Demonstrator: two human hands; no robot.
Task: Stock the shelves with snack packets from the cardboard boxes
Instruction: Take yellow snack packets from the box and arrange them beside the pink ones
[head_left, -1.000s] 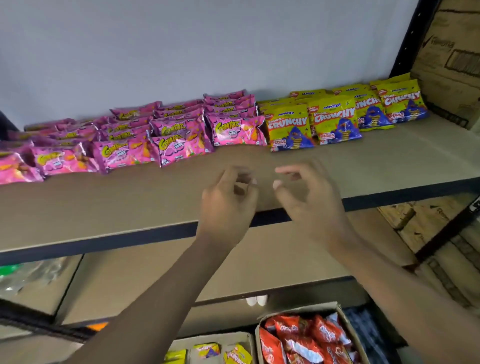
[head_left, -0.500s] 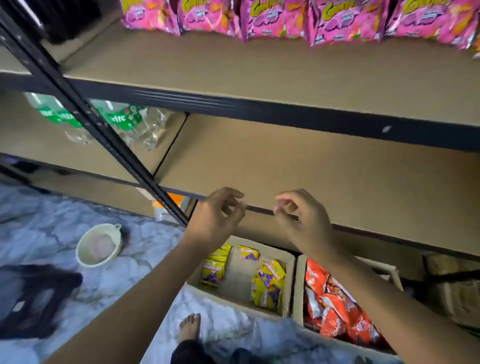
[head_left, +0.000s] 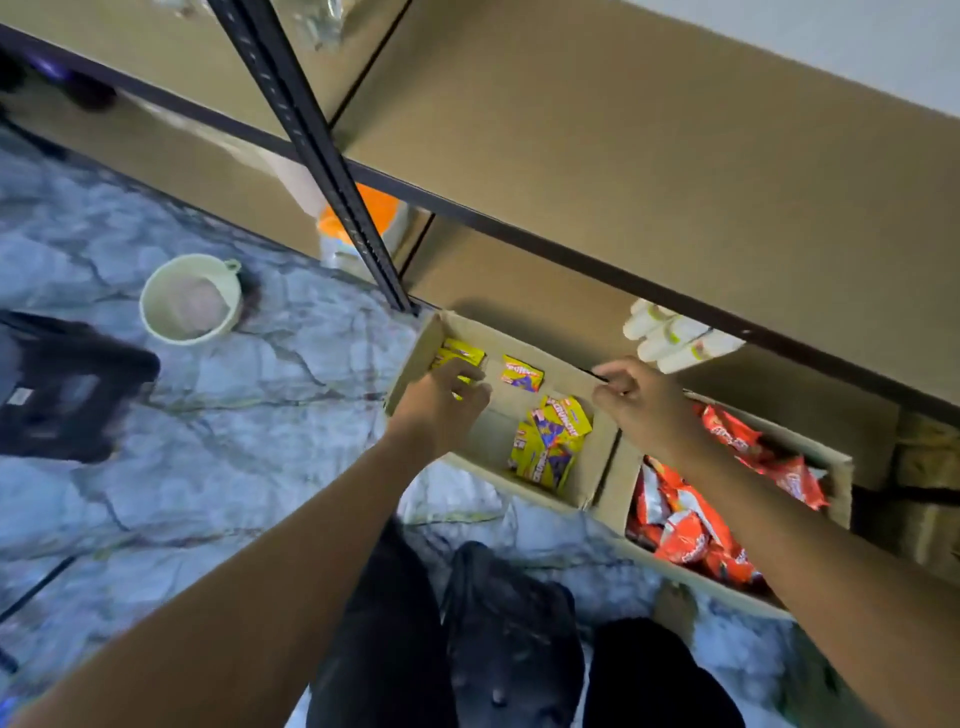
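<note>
Now the pick-up step: the left hand (head_left: 441, 405) curls over yellow foil snack packets (head_left: 462, 356) in the open brown cardboard box (head_left: 415, 353), grip unclear. The right hand (head_left: 641, 405) is above the box, fingers curled on nothing. Next, probably, packets go up to the tan shelf board (head_left: 649, 171) beyond the box.

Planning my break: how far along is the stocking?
Yellow-packet box looks mostly emptied; few yellow packets remain. Left hand reaches onto those in its far-left corner; right hand hovers at the rim. Left to do: red-packet box, heaped full.
</note>
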